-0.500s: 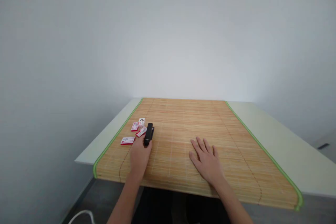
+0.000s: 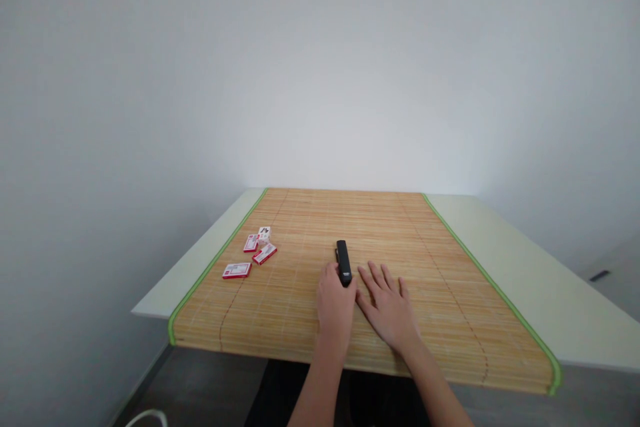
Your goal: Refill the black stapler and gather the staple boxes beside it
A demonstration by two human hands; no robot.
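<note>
A black stapler [image 2: 343,263] points away from me near the middle of the bamboo mat [image 2: 300,307]. My left hand [image 2: 335,297] is closed around its near end, thumb on the right side and fingers on the left. Just to the right, my right hand [image 2: 390,307] lies flat on the mat with its fingers spread, holding nothing. The left thumb is very close to the right thumb; whether they touch I cannot tell.
On the mat's left side lie several small red-and-white boxes, among them a near one [image 2: 237,271], a slanted one [image 2: 265,253] and a far one [image 2: 264,234]. The mat covers a white table [image 2: 505,247] against a plain wall [image 2: 320,67].
My left hand has carried the stapler rightward, from beside the small boxes to beside my right hand. The right hand stays flat, and the boxes lie as before.
</note>
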